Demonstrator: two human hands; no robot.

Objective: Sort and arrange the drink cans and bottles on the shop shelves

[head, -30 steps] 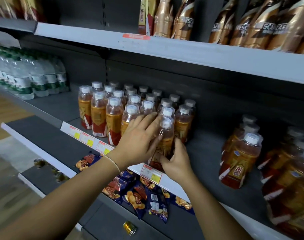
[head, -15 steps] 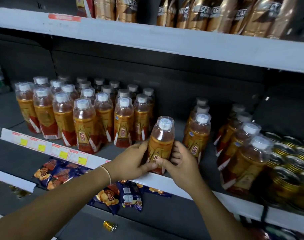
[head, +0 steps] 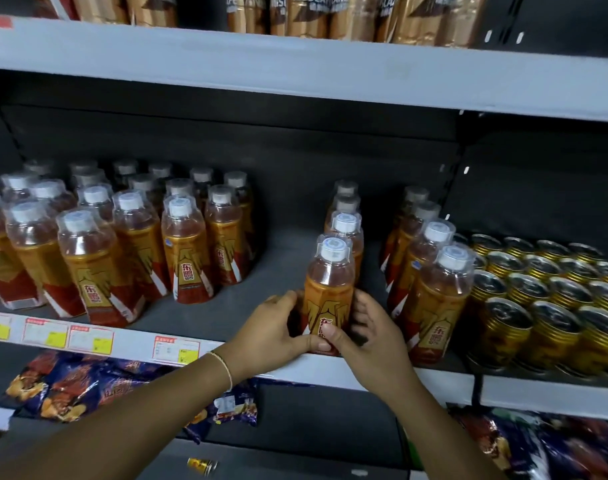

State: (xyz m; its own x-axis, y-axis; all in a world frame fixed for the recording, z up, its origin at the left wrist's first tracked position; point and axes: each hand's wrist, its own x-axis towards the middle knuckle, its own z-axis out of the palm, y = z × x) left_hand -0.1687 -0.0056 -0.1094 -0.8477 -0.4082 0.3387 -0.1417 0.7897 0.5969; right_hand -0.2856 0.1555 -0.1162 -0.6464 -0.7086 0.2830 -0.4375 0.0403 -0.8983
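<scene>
An orange drink bottle (head: 330, 289) with a white cap stands at the front edge of the middle shelf (head: 382, 377), heading a short row of the same bottles (head: 345, 216). My left hand (head: 278, 332) grips its lower left side, and my right hand (head: 368, 336) grips its lower right side, thumbs meeting across the label. A large block of matching bottles (head: 122, 244) fills the shelf to the left. Another row of them (head: 430, 271) stands to the right.
Gold cans (head: 544, 292) pack the shelf's right end. Brown coffee bottles (head: 330, 15) line the upper shelf. Snack packets (head: 74, 382) lie on the lower shelf, with one small can (head: 202, 465) below. A bare gap of shelf lies between the left block and the held bottle.
Both hands carried the bottle rightward from the left block and set it at the front of the short middle row. The view shifted right, bringing the gold cans into sight.
</scene>
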